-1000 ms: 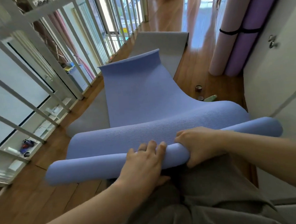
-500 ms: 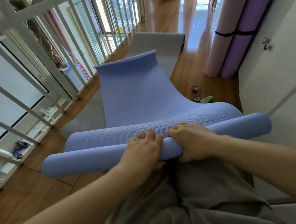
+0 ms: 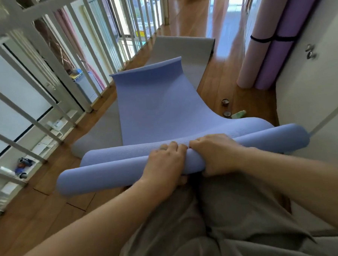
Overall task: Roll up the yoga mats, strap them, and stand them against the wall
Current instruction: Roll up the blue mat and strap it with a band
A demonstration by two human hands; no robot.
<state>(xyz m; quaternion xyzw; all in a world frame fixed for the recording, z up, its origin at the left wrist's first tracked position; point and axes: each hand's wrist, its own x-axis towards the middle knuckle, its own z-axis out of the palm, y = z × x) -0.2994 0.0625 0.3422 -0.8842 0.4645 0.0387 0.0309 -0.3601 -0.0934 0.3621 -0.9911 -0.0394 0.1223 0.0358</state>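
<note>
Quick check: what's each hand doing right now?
Left hand: grips the rolled part of the blue mat.
Right hand: grips the same roll.

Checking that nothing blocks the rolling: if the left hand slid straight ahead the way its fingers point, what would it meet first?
The left hand, holding the rolled blue foam yoga mat, would first meet that mat's own raised unrolled fold just beyond its fingertips, though depth is hard to judge.

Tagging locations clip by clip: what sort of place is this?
Likely an upstairs landing in a home: a white railing overlooks a lower room, a part-rolled blue yoga mat overlies a gray mat on wood floor, and two strapped mats lean beside a white door.
</note>
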